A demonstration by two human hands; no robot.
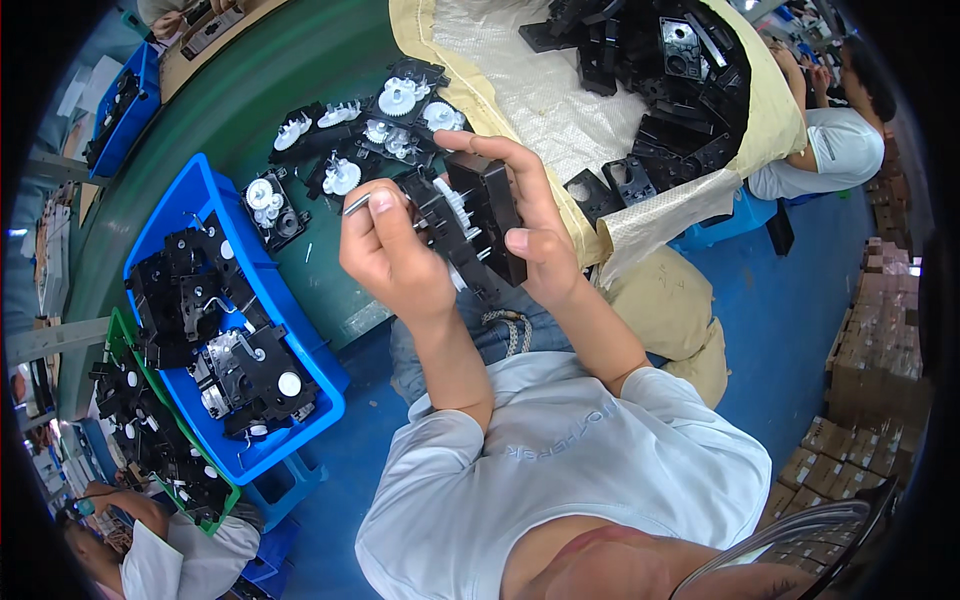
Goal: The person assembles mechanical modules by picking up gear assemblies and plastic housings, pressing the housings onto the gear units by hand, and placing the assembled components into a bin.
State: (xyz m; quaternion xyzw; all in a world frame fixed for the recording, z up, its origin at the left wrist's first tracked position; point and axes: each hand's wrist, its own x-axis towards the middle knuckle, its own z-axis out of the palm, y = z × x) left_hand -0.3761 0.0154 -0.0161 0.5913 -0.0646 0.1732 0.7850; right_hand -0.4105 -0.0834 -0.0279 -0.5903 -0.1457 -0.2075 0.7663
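In front of my chest, my left hand [400,260] is closed around the edge of a black gear frame [436,216] with white plastic gears on it. A short metal pin [356,206] sticks out by its thumb and fingertip. My right hand [545,235] grips a black plastic cover [497,205], thumb on the near side and fingers behind. The cover faces the geared side of the frame, close against it; whether they are joined I cannot tell. Several black gear units [397,97] with white gears lie just beyond my hands on the green tabletop [330,255].
A blue bin [318,345] of black assemblies stands at the left, beside a green crate [228,500] of similar parts. At the upper right, an open sack [500,50] holds black plastic parts. Other people work nearby; cardboard boxes [870,360] are stacked at the far right.
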